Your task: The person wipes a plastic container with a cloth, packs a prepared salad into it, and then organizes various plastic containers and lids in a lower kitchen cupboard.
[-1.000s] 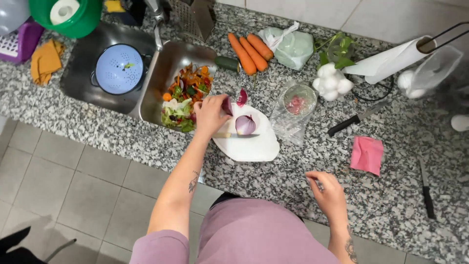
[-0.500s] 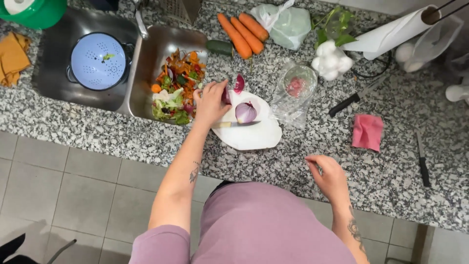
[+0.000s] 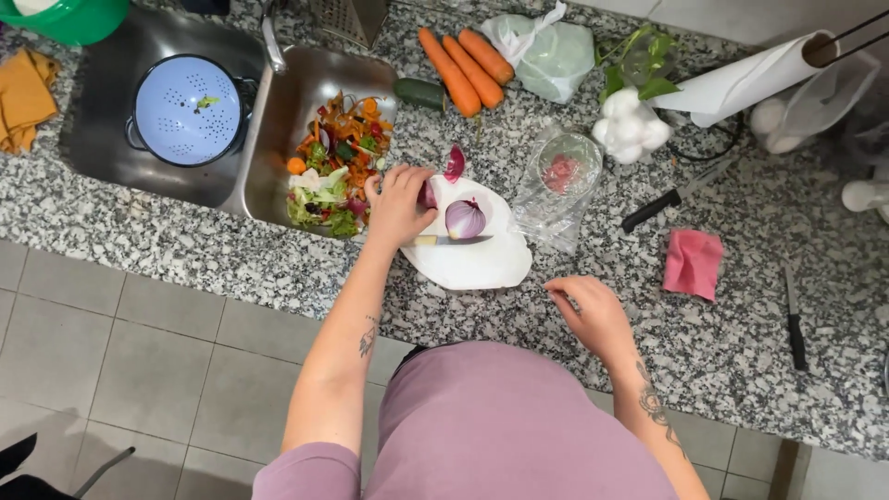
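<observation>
Our left hand (image 3: 398,206) grips an onion piece (image 3: 427,194) at the white board's (image 3: 468,264) left edge, beside the halved onion (image 3: 465,218) and knife (image 3: 454,240). Right hand (image 3: 593,315) empty, loosely curled. We judge peeling underway; taking up the knife seems next.

Counts, left to right:
- 1 green bowl (image 3: 69,17), far left corner
- 1 orange cloth (image 3: 23,83), far left
- 1 blue colander (image 3: 188,109) in left sink basin
- 1 heap of vegetable scraps (image 3: 335,162) in right basin
- 1 grater (image 3: 347,17), far edge
- 3 carrots (image 3: 463,65), far centre
- 1 cucumber end (image 3: 421,93) beside carrots
- 1 white cutting board (image 3: 472,259), near centre
- 1 red onion half (image 3: 465,218) on board, plus 1 loose peel (image 3: 455,162)
- 3 knives: 1 on board (image 3: 454,240), 2 black-handled right (image 3: 681,193) (image 3: 795,319)
- 2 plastic bags (image 3: 546,56) (image 3: 560,181)
- 1 pink cloth (image 3: 693,263), right
- 1 paper towel roll (image 3: 750,79), far right
- 2 hands: left (image 3: 398,204), right (image 3: 593,315)
</observation>
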